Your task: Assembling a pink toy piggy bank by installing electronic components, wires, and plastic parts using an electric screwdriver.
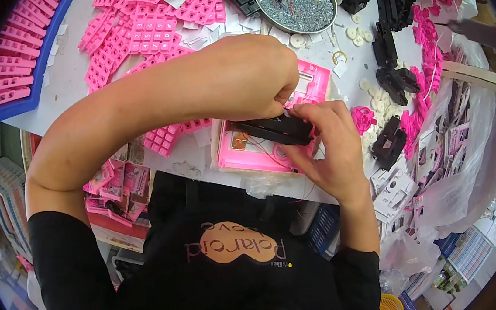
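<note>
A pink plastic housing (248, 160) lies on the table in front of me, with thin red wires and a copper-coloured piece inside it. Across it rests a long black plastic part (273, 131), slightly tilted. My left hand (269, 70) reaches over from the left, its fingers curled down at the black part's far end; what they pinch is hidden beneath the hand. My right hand (335, 139) closes on the black part's right end, thumb at the near side and fingers at the far side. A small pink piece shows between the fingertips of both hands.
Pink keypads (152, 34) pile up at the far left, beside a blue tray (38, 81) of pink parts. A round metal tray (338, 4) holds many screws. Black plastic parts (389, 22), white discs (380, 103) and pink pieces (430, 61) lie to the right, near plastic bags (475, 160).
</note>
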Demonstrator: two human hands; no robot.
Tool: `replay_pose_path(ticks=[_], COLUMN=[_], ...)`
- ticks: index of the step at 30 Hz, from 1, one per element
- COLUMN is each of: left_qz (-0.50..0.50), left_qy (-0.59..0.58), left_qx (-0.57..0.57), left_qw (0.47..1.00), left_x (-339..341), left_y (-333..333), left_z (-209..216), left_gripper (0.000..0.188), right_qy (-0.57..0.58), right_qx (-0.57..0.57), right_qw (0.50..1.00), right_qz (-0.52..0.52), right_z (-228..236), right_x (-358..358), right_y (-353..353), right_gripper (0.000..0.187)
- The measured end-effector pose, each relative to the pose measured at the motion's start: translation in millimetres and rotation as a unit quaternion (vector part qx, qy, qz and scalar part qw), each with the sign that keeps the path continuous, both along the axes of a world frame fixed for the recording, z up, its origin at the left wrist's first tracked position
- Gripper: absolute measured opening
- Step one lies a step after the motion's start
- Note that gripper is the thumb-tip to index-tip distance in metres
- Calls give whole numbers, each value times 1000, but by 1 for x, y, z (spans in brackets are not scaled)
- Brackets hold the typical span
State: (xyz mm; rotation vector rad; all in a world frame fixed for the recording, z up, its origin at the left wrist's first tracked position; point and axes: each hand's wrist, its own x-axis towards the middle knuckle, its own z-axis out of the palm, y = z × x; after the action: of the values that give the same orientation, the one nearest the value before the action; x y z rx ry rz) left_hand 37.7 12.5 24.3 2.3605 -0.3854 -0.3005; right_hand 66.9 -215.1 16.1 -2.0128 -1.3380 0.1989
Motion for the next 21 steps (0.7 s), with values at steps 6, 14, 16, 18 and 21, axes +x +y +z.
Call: replay_pose_path(ticks=[6,14,16,18,21], left_qz=[-11,-15,-19,-12,-11], left_qy=[16,35,74,81,81], left_qx=[11,-5,-13,-33,-51], left_qw=[1000,999,997,996,995], left_x=[0,-1,1,0,-2], left_y=[-4,0,3,6,7], left_z=[8,8,9,4,2], left_gripper=[10,11,12,11,10], right_qy=[1,13,11,13,17], right_qx=[-4,-17,-17,-24,-27], right_qw=[1000,1000,1000,1000,999], right_qz=[13,9,7,5,5], right_z=[-1,4,3,1,3], right_x=[2,3,3,2,1], right_y=[-1,1,2,1,2], right_gripper=[62,60,59,58,59])
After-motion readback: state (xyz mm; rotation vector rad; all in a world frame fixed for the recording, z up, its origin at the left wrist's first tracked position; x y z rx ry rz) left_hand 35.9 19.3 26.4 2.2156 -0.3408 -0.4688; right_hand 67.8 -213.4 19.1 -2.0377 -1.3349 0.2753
